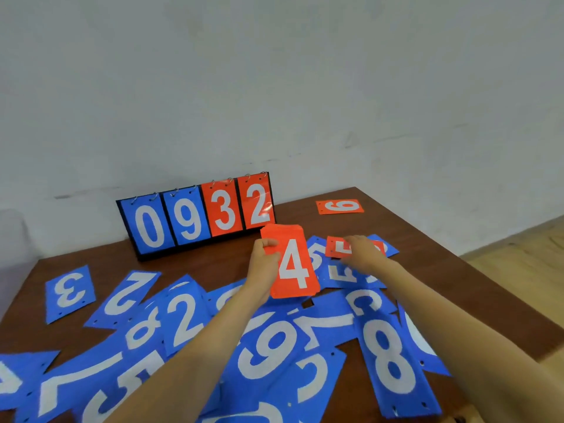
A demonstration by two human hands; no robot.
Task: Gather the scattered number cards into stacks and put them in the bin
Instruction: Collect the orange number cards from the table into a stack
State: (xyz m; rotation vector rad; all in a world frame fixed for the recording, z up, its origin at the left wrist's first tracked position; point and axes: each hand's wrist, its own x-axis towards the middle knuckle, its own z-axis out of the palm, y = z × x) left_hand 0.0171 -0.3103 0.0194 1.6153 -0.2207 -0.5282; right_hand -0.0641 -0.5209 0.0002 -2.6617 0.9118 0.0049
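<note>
Blue rectangular number cards with white digits [387, 355] lie scattered and overlapping along the near edge of the brown wooden surface [427, 254], under both forearms. Beyond them, the left hand [264, 261] grips a stack of orange number cards with a white 4 on top [293, 264], thumb on the face and fingers curled round its left edge. The stack is lifted off the surface, its long axis running away from the person and the 4 reading upright.

Just right of that stack, an orange card printed with a white 5 [337, 247] lies flat on top of blue cards. Its long axis runs across the view, left to right, so it sits crosswise to the held stack, its digit on its side. The right hand [364, 251] is the nearer one and covers the card's right end, fingers bent down onto it. Whether they pinch it or only rest on it I cannot tell, as the hand is blurred.

To join the stack squarely, this card probably needs about a quarter turn. The bin is not in view.
</note>
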